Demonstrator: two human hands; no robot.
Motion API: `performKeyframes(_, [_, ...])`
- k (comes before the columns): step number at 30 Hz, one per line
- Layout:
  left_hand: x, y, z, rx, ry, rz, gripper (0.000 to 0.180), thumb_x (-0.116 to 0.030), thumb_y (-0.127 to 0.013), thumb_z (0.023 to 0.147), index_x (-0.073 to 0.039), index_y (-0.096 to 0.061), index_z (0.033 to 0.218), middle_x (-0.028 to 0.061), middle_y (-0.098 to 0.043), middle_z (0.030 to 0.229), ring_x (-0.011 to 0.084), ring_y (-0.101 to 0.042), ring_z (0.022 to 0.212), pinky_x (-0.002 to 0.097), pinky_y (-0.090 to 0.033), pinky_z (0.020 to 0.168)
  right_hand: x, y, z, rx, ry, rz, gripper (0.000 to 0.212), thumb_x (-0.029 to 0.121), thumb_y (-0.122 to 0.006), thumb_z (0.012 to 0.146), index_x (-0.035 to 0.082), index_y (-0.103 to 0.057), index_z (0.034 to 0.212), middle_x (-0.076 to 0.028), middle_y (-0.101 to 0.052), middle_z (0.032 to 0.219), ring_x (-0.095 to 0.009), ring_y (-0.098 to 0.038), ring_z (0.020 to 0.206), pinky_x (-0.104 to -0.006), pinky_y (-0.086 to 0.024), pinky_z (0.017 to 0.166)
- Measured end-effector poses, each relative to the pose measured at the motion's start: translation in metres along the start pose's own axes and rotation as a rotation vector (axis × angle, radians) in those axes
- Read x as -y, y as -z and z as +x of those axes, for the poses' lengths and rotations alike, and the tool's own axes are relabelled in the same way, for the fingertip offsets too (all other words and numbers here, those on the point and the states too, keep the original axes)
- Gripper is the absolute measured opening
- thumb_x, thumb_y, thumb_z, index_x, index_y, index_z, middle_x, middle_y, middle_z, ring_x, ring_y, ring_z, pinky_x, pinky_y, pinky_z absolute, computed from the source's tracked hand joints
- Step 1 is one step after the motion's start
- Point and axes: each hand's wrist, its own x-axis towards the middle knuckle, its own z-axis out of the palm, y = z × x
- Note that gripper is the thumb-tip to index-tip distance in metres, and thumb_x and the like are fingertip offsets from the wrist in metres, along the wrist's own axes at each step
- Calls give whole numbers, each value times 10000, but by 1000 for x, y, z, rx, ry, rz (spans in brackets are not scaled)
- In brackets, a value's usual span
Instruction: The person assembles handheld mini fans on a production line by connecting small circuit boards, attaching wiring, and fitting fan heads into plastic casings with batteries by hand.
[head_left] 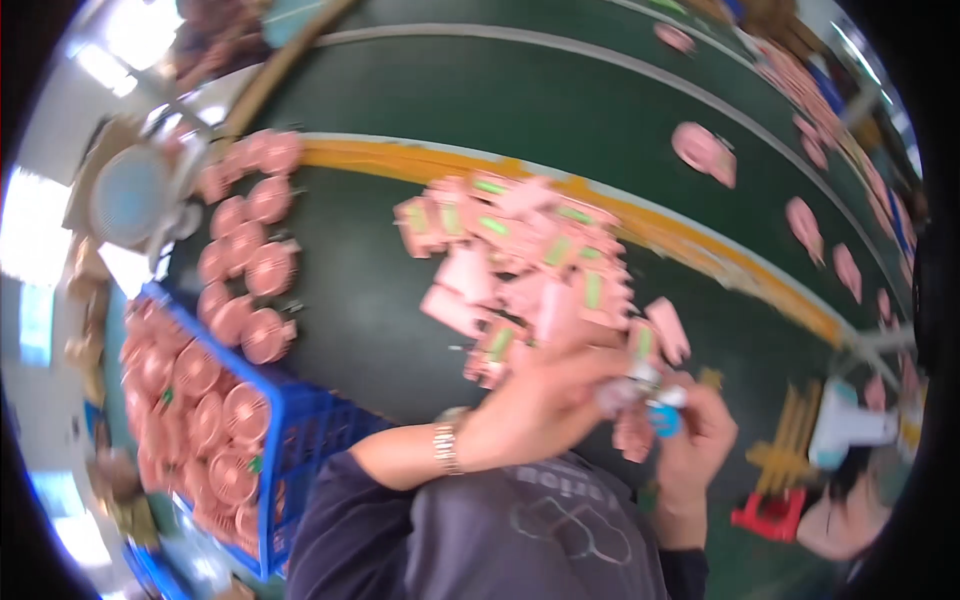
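Both hands, left hand and right hand, are pinching a small pink part; looking light, stiff, best held by edges.

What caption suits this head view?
Both hands, left hand and right hand, work a small part over a pile of pink pieces.

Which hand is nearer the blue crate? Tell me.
Left. The left hand is at mid-table, a forearm's reach from the blue crate; the right hand is farther right, beyond it.
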Motion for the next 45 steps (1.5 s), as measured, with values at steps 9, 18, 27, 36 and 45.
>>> performKeyframes(9, [-7,4,3,149,140,-165,237,38,-646,826,27,-611,1060,140,-612,954,185,-623,749,270,-527,630,-1,9,8,90,223,-298,129,-67,-649,791,-18,-606,902,-89,-614,794,-109,-467,559,-272,-411,621])
performKeyframes(18, [-5,-1,7,140,-14,101,341,74,-690,732,-56,-654,1044,110,-592,930,235,-624,771,328,-517,613,5,10,9,97,221,-230,127,-57,-628,834,-24,-569,941,-62,-619,771,-63,-548,576,-187,-417,466])
performKeyframes(27, [-15,1,9,299,211,236,209,-13,-639,837,6,-575,1034,129,-593,915,241,-597,669,318,-498,569,-11,17,14,142,243,-402,189,-68,-653,781,-8,-596,951,-97,-563,773,-160,-574,664,-260,-441,504])
performKeyframes(36, [-11,-10,-2,113,379,-118,237,10,-642,853,14,-599,1085,114,-617,894,196,-621,721,294,-517,634,2,21,0,113,84,-196,88,-29,-619,857,-32,-591,941,-76,-610,810,-98,-616,616,-204,-454,474])
performKeyframes(45, [-13,-5,9,242,55,99,248,31,-694,783,9,-627,1021,122,-610,916,208,-624,753,298,-512,613,6,25,0,142,-137,50,69,18,-611,899,-30,-573,930,-65,-643,817,-68,-628,650,-184,-463,449])
